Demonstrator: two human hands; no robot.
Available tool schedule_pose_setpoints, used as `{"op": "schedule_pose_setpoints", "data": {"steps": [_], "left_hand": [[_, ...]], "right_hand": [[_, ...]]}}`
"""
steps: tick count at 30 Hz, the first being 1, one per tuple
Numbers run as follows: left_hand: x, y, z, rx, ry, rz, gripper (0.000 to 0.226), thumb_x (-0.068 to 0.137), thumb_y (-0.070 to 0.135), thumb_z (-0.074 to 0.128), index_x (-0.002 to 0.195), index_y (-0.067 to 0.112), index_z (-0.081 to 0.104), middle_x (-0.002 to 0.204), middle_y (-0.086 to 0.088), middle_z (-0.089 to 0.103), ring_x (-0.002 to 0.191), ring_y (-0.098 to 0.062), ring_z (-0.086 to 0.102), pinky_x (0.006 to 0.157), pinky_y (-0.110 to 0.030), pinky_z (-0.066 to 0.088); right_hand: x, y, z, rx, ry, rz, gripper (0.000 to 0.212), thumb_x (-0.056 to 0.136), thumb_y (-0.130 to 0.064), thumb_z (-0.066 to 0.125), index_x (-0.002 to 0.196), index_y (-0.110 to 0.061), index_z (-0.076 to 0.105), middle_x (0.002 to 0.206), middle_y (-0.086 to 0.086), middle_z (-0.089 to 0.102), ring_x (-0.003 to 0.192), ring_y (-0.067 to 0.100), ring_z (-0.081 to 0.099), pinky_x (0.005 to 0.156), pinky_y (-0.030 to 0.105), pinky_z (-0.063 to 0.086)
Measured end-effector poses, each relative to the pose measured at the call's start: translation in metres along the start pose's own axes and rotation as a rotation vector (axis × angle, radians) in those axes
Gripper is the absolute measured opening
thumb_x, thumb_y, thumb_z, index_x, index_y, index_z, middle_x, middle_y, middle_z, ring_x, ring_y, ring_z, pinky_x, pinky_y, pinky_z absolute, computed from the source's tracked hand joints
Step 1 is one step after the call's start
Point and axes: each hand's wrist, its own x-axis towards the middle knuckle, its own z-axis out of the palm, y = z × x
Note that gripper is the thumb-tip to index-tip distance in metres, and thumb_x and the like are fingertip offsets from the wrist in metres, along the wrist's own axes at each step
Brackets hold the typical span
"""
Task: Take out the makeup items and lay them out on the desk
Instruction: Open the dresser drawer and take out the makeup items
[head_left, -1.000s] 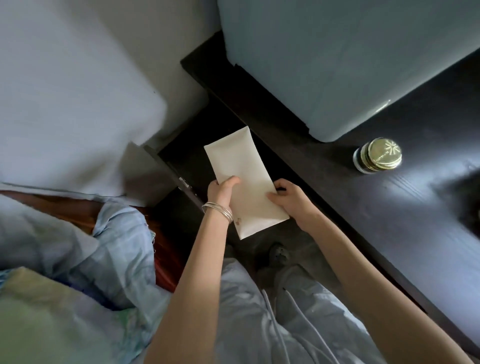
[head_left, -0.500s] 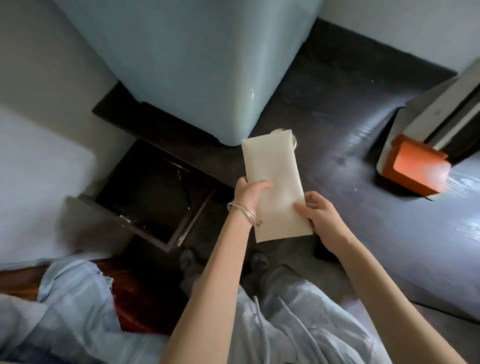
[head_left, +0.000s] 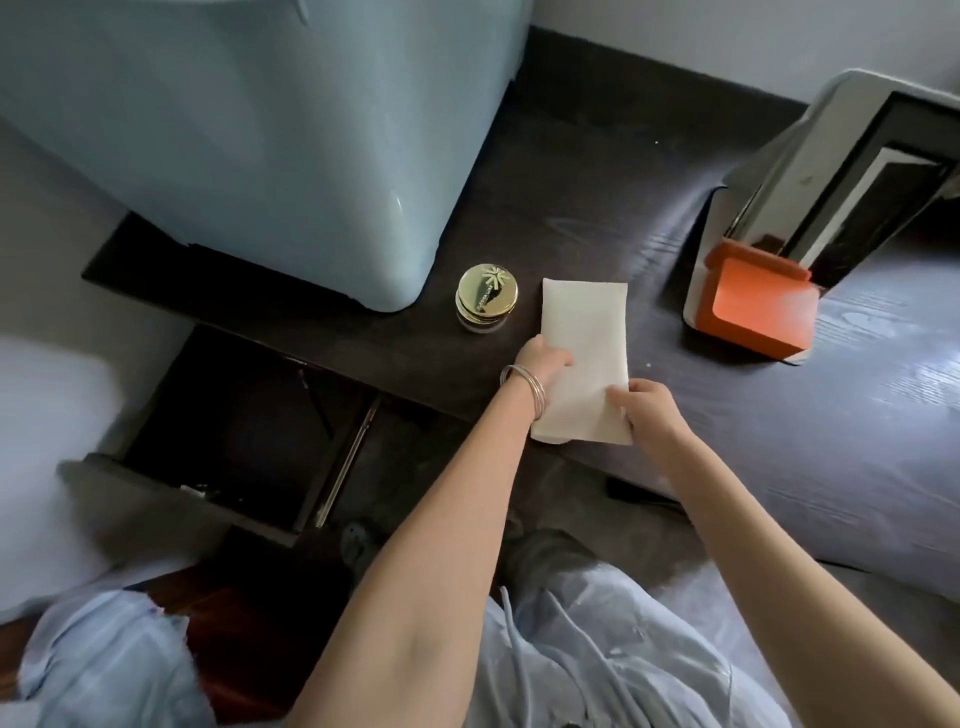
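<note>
A flat cream-white pouch (head_left: 584, 343) lies lengthwise on the dark desk (head_left: 571, 218) near its front edge. My left hand (head_left: 540, 361), with thin bangles on the wrist, grips the pouch's left edge. My right hand (head_left: 647, 410) pinches its lower right corner. A small jar with a gold lid (head_left: 487, 300) stands on the desk just left of the pouch's far end. An open dark drawer (head_left: 234, 431) sits below the desk at the left; I cannot make out what is inside it.
A large pale blue box (head_left: 260, 130) fills the desk's back left, close to the jar. At the right stands a grey and orange device with a mirror-like panel (head_left: 769, 291). My lap in light blue cloth is at the bottom.
Both hands carried the pouch from above the open drawer to the right and onto the desk, beside the gold-lidded jar. The camera swung right, and the jar is uncovered again.
</note>
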Motion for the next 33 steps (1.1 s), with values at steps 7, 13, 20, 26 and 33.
{"op": "schedule_pose_setpoints", "data": {"steps": [7,13,20,26,33], "left_hand": [[0.002,-0.023,-0.032,-0.179,0.135,-0.049,0.05,0.092,0.006,0.049,0.141,0.006,0.038,0.145,-0.011,0.041,0.132,-0.027,0.04,0.108,-0.036,0.036],[-0.008,-0.059,-0.106,-0.368,0.319,-0.054,0.043,0.091,0.004,0.048,0.133,0.004,0.048,0.135,-0.016,0.052,0.125,-0.026,0.049,0.107,-0.039,0.04],[-0.023,-0.113,-0.215,-0.625,0.494,-0.066,0.041,0.091,0.003,0.047,0.132,0.005,0.05,0.113,-0.017,0.062,0.097,-0.017,0.052,0.089,-0.029,0.044],[0.004,-0.167,-0.287,-0.804,0.558,-0.175,0.023,0.092,0.002,0.042,0.093,0.005,0.065,0.09,-0.008,0.062,0.091,-0.023,0.055,0.085,-0.032,0.043],[0.084,-0.205,-0.329,-0.325,0.573,-0.228,0.03,0.094,0.008,0.042,0.116,0.001,0.061,0.118,-0.017,0.063,0.108,-0.029,0.06,0.067,-0.022,0.044]], "right_hand": [[-0.018,-0.018,0.032,-0.204,0.09,-0.229,0.04,0.093,-0.015,0.054,0.133,-0.01,0.05,0.134,0.008,0.053,0.122,0.024,0.052,0.096,0.033,0.043],[-0.045,-0.039,0.112,-0.269,-0.261,-0.301,0.042,0.091,-0.022,0.061,0.131,-0.014,0.054,0.126,0.002,0.059,0.115,0.018,0.056,0.093,0.027,0.046],[-0.064,-0.045,0.247,-0.428,-0.513,-0.366,0.04,0.088,-0.015,0.064,0.127,-0.009,0.058,0.12,0.002,0.063,0.111,0.016,0.057,0.1,0.03,0.044],[-0.05,-0.026,0.357,-0.584,-0.586,-0.299,0.044,0.085,-0.009,0.066,0.127,-0.002,0.055,0.12,0.013,0.063,0.114,0.024,0.059,0.093,0.026,0.045],[0.029,-0.015,0.445,-0.781,-0.492,-0.249,0.037,0.093,-0.003,0.049,0.129,-0.006,0.054,0.13,0.012,0.058,0.119,0.025,0.055,0.096,0.027,0.043]]}}
